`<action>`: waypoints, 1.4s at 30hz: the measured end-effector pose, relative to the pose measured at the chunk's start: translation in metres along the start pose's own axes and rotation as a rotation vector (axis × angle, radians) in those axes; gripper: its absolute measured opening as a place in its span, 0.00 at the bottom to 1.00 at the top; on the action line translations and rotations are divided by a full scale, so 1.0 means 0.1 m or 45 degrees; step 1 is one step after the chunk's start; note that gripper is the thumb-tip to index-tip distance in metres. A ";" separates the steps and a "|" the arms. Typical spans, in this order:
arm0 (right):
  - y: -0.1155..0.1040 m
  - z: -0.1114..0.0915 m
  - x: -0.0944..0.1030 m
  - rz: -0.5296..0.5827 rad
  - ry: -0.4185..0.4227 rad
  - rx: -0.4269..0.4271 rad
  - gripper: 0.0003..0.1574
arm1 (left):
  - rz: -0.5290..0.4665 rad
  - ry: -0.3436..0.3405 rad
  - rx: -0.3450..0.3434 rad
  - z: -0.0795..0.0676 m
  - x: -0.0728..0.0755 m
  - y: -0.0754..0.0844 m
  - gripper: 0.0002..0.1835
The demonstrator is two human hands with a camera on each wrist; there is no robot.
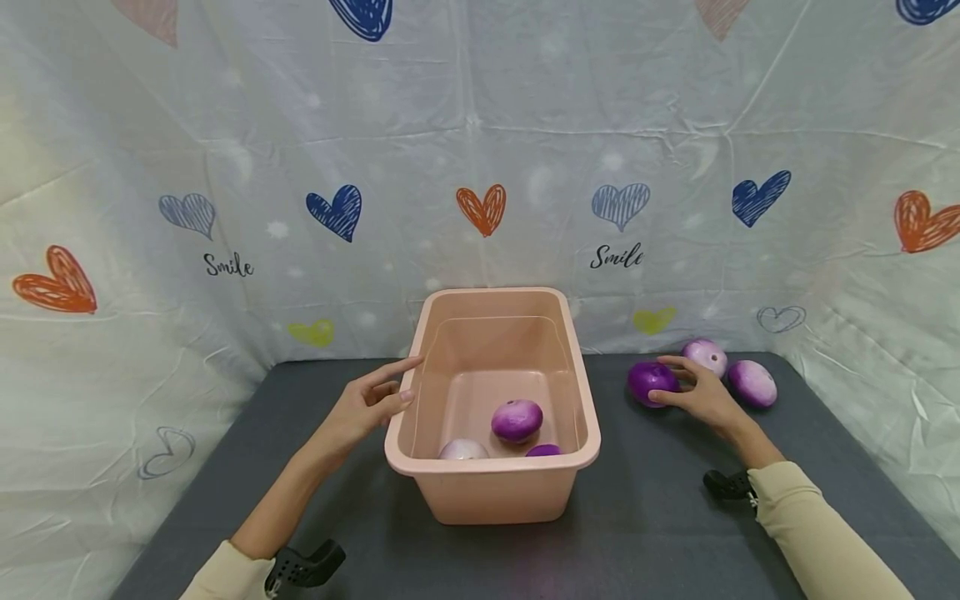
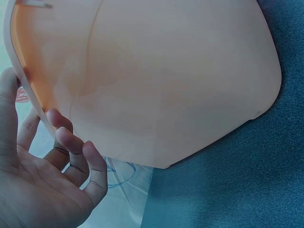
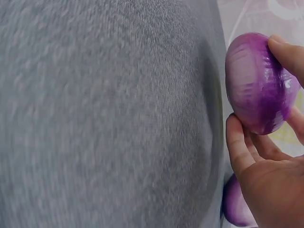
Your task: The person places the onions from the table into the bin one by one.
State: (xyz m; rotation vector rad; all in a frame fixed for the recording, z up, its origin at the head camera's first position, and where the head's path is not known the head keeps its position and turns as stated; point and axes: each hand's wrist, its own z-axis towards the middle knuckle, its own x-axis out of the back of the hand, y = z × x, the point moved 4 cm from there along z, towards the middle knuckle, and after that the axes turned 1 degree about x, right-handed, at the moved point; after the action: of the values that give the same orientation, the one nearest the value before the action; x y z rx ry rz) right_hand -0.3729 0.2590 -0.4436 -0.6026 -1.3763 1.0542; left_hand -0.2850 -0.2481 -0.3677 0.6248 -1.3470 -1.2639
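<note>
cream sleeves [image 1: 832,533] at bottom; hands apart, right hand [image 1: 703,398] pinching a purple onion [image 1: 648,383], mid-right.
the left hand [image 1: 369,400], fingers loose, touches the pink tub [image 1: 492,467], centre; seemingly a pick-up step, calling for a secure lift clear of two paler onions [image 1: 753,384].

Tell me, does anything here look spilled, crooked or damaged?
Nothing stands out. The peach tub stands upright with three onions inside, the right hand holds another onion, and no spill or damage shows; the backdrop is just creased.
</note>
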 end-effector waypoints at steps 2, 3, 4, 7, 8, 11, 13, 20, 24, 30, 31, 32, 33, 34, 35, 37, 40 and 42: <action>0.00 -0.02 0.03 0.009 -0.007 0.001 0.45 | -0.001 0.002 0.001 0.00 0.00 0.00 0.28; -0.01 -0.03 0.04 0.014 -0.009 0.002 0.45 | 0.000 0.004 0.001 0.00 0.00 0.00 0.28; -0.01 -0.04 0.05 0.019 -0.010 0.003 0.44 | 0.000 0.005 0.002 0.00 0.00 0.00 0.28; -0.02 -0.07 0.08 0.022 -0.003 0.007 0.43 | -0.002 0.007 0.003 0.00 0.00 0.00 0.28; -0.02 -0.08 0.09 0.020 0.003 0.009 0.43 | -0.002 0.006 0.003 0.00 0.00 0.00 0.28; -0.02 -0.11 0.12 0.029 0.015 0.016 0.42 | -0.001 0.005 0.002 0.00 0.00 0.00 0.28; -0.02 -0.12 0.14 0.045 0.015 0.013 0.42 | 0.004 0.006 0.003 0.00 0.00 0.00 0.28; -0.03 -0.15 0.19 0.093 0.012 0.004 0.42 | -0.003 -0.001 0.003 0.00 0.00 0.00 0.28; -0.05 -0.17 0.20 0.124 0.008 0.002 0.42 | -0.011 -0.005 0.005 0.00 0.00 -0.01 0.28; -0.11 -0.20 0.22 0.144 -0.002 -0.006 0.42 | -0.014 -0.001 0.007 0.00 0.00 -0.01 0.28; -0.12 -0.21 0.22 0.150 -0.005 -0.004 0.42 | -0.015 0.000 0.007 0.00 0.00 -0.01 0.28; -0.13 -0.22 0.22 0.161 -0.008 -0.004 0.41 | -0.014 0.001 0.007 0.00 0.00 -0.01 0.28; -0.14 -0.22 0.22 0.173 -0.011 -0.004 0.41 | -0.015 0.003 0.007 0.00 0.00 -0.01 0.28; -0.16 -0.23 0.22 0.192 -0.011 -0.006 0.41 | -0.015 0.003 0.006 0.00 0.00 -0.01 0.28; -0.17 -0.24 0.22 0.211 -0.013 -0.004 0.41 | -0.014 0.004 0.005 0.00 0.00 -0.01 0.28; -0.21 -0.25 0.22 0.250 -0.019 0.004 0.41 | -0.014 0.006 0.001 0.00 0.00 -0.01 0.28; -0.26 -0.27 0.22 0.293 -0.017 0.014 0.40 | -0.016 0.008 -0.002 0.00 0.00 -0.01 0.28; -0.27 -0.27 0.21 0.316 -0.018 0.012 0.40 | -0.017 0.007 -0.006 0.00 0.00 -0.01 0.28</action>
State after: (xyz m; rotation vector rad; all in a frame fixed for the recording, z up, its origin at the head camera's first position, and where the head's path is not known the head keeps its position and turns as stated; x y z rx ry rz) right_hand -0.3431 0.2715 -0.4139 -0.7748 -1.3313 1.2638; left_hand -0.2856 -0.2484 -0.3684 0.6352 -1.3368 -1.2748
